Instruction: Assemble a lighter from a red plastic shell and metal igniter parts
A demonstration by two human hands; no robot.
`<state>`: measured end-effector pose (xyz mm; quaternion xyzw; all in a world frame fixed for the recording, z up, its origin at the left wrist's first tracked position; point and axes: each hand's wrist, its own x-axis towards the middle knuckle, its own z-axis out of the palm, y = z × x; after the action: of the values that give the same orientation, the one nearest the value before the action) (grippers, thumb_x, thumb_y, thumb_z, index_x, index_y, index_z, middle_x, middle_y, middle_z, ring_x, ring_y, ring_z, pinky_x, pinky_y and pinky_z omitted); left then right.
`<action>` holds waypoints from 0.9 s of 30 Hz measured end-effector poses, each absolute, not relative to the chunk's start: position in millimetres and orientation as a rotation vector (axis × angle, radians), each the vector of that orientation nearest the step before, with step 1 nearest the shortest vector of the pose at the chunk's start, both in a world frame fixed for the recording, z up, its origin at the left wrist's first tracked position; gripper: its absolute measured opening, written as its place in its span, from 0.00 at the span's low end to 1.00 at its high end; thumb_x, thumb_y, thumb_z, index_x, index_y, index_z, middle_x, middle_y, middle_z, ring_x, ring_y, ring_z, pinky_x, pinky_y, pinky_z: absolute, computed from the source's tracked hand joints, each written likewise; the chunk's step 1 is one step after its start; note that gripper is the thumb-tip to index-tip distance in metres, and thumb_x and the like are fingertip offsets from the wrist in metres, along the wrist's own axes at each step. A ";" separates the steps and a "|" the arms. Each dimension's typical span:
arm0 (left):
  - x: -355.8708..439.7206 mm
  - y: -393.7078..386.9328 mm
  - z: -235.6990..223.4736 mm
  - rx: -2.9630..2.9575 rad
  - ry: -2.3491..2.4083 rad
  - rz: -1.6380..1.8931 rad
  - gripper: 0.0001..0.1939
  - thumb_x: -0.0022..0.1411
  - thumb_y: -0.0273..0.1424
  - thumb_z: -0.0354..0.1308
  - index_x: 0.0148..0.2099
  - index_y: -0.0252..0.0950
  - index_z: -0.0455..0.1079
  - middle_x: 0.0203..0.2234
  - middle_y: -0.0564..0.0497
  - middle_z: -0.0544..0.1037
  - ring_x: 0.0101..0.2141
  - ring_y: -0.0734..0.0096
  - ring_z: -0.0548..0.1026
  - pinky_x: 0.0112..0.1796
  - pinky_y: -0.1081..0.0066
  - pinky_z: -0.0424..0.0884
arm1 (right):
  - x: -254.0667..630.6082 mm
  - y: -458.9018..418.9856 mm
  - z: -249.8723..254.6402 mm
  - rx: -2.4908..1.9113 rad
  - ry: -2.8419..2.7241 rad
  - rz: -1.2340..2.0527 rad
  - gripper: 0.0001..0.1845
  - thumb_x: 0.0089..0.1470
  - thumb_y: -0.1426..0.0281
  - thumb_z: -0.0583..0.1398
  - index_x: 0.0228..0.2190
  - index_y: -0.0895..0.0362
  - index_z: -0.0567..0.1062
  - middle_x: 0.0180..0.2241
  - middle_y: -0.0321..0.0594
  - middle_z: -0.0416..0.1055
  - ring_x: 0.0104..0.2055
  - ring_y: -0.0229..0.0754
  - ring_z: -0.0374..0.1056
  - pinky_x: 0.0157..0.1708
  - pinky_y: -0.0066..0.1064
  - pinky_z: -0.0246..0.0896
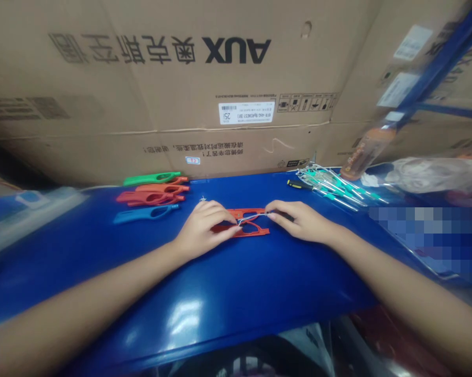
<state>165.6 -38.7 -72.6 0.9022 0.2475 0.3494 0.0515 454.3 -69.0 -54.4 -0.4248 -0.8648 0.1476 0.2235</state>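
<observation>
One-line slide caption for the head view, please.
Right hand pinches a thin pale wire, left hand close by, over red plastic pieces on a blue tabletop.

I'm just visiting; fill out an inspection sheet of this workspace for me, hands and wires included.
Surface: glossy blue tabletop
Job's things: two orange-red plastic pieces between the hands; handle-shaped pieces, green, red and blue, at left
Clutter: drink bottle, crumpled plastic bag, black-and-yellow tool handle, teal-and-silver bundle, at right
Hands: right hand pinches a thin pale wire; left hand beside it, grip unclear
Cables: that wire, above the orange-red pieces
Surroundings: cardboard carton, AUX printed upside-down
</observation>
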 end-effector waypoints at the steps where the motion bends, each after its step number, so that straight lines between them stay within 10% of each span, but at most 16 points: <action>1: 165.5 -38.7 -72.5 2.756 0.747 1.034 0.09 0.63 0.39 0.64 0.39 0.38 0.74 0.33 0.52 0.81 0.38 0.66 0.75 0.43 0.64 0.64 | 454.1 -69.0 -54.2 -1.155 -2.387 0.410 0.14 0.68 0.59 0.51 0.46 0.52 0.71 0.40 0.39 0.77 0.37 0.41 0.71 0.37 0.32 0.61; 27: 166.3 -38.9 -73.7 2.784 0.714 0.938 0.10 0.68 0.37 0.57 0.39 0.38 0.76 0.33 0.50 0.81 0.38 0.66 0.75 0.43 0.64 0.65 | 448.5 -70.9 -54.3 -1.071 -2.412 0.477 0.13 0.63 0.59 0.58 0.39 0.54 0.78 0.39 0.40 0.80 0.37 0.41 0.74 0.38 0.32 0.65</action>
<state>166.3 -38.9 -73.7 0.9192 0.2357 0.3097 0.0593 448.5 -70.9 -54.3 -0.3890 -0.8757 0.1732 0.2279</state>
